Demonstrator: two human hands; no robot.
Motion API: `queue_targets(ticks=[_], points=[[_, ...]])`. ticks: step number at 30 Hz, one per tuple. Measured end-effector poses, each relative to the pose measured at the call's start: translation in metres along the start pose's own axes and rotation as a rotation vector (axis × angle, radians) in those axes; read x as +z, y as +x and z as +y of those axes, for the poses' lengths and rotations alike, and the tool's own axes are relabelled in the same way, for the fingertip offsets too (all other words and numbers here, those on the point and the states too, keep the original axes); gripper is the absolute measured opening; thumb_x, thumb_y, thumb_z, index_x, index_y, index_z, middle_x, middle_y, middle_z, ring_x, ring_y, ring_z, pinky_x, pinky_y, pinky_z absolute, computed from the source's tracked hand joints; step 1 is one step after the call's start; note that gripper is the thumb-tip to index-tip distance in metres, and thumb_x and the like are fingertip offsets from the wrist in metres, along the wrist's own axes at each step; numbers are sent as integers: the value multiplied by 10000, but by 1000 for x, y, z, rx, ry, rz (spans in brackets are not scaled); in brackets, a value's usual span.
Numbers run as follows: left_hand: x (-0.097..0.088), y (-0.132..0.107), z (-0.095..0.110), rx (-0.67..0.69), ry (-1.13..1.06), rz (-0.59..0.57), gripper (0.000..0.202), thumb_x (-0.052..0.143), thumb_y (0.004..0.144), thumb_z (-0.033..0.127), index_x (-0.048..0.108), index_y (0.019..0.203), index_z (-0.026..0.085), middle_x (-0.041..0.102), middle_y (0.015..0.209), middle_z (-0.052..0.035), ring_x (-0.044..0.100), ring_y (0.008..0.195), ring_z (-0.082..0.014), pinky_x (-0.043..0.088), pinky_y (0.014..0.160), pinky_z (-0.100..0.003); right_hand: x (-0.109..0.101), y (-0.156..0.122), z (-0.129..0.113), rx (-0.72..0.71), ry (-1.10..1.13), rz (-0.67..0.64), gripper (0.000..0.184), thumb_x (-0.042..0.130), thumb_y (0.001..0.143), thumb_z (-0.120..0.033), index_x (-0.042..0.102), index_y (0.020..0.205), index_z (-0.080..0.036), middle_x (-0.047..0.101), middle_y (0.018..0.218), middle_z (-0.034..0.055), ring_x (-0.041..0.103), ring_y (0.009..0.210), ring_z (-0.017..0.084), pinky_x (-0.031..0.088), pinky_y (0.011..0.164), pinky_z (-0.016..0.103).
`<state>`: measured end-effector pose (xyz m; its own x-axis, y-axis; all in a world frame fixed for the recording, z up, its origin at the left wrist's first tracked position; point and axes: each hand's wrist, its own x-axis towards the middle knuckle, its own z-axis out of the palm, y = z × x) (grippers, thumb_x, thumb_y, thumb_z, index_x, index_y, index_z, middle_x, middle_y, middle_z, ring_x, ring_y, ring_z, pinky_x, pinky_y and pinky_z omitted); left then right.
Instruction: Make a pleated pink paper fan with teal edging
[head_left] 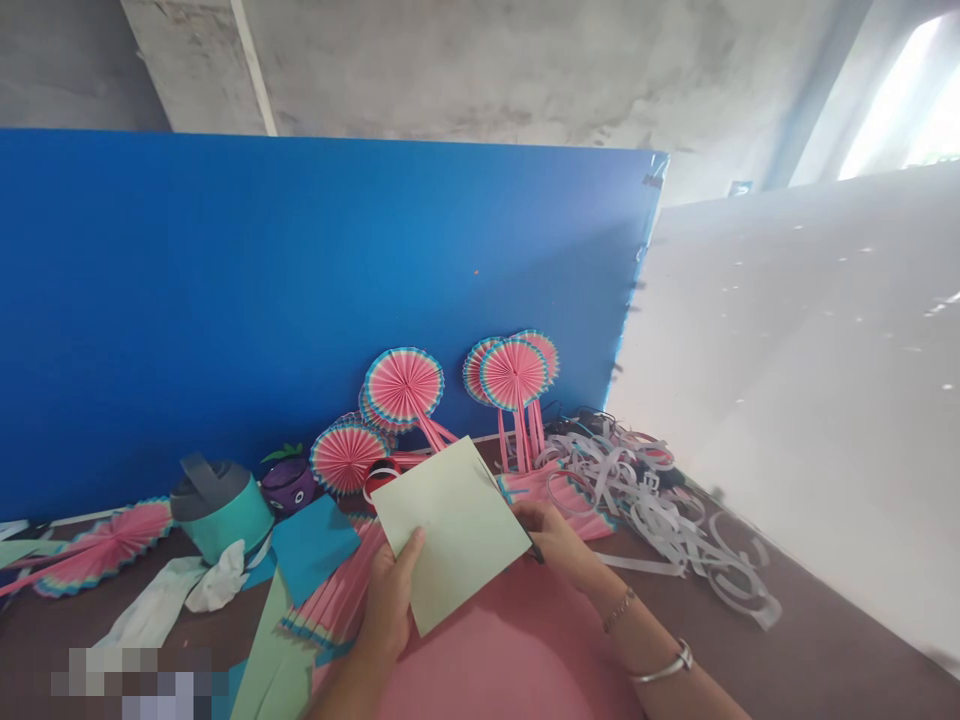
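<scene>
My left hand (391, 600) grips a square of pale green paper (454, 540) at its lower left edge, thumb on top. The sheet is tilted in front of me, above a large pink sheet (495, 640). At the paper's right edge, my right hand (555, 540) is closed around what look like dark-handled scissors (536, 549), mostly hidden by the fingers and paper. A thin dark line shows along the paper's upper right edge. Behind the paper, pink pleated paper fans (405, 387) with blue rims lean against a blue panel.
More fans (514, 374) stand right of centre. Curled white paper strips (637, 490) heap at the right. On the left are a teal container (225, 515), a purple cup (289, 484), blue paper (315, 548), crumpled tissue (219, 580) and green sheets (274, 660). The blue panel (262, 280) bounds the back.
</scene>
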<state>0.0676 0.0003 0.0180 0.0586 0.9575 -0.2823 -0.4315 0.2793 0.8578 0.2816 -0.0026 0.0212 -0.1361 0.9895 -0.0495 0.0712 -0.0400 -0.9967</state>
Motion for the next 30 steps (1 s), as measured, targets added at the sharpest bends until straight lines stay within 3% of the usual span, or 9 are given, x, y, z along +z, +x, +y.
queue_targets(ticks=[30], points=[[-2,3,-3,22,-37,-12,333,737,699,314,664,973,140,748,881,-103,703,856,-278,565,726,-351,3,2,-1,25,-10,69,257,485,529,-172,662,715,-161,598,510,-43,457,396,74,288,385,188]])
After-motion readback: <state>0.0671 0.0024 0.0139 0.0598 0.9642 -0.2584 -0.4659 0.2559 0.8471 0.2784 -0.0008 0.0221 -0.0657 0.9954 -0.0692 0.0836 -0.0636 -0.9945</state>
